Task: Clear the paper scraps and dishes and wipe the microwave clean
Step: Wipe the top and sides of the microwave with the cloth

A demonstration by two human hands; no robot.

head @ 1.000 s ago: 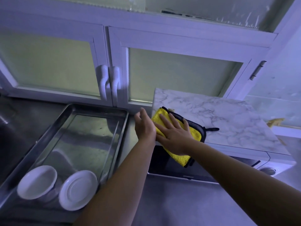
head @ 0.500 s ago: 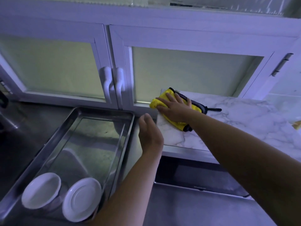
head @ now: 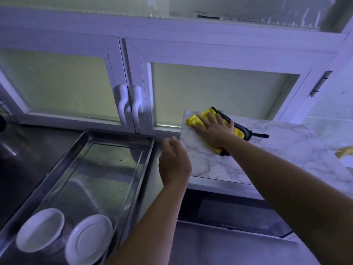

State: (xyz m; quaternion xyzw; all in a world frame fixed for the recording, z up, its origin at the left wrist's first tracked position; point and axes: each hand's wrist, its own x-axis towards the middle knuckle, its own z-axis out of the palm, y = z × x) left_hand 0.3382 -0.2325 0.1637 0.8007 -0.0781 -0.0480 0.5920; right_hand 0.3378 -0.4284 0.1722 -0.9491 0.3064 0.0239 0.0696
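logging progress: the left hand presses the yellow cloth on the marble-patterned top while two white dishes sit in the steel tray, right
No: the head view shows the right hand pressing the yellow cloth on the marble-patterned top; the left hand holds nothing. The two white dishes do sit in the steel tray.

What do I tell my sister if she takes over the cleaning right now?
Right hand: flat on the yellow cloth, at the far left corner of the microwave top.
Left hand: loosely curled, holds nothing, beside the microwave's left edge.
Done: white bowl and white plate sit in the metal tray.
To do: wipe the rest of the top and the dark door; clear the tan scrap at the top's right edge.
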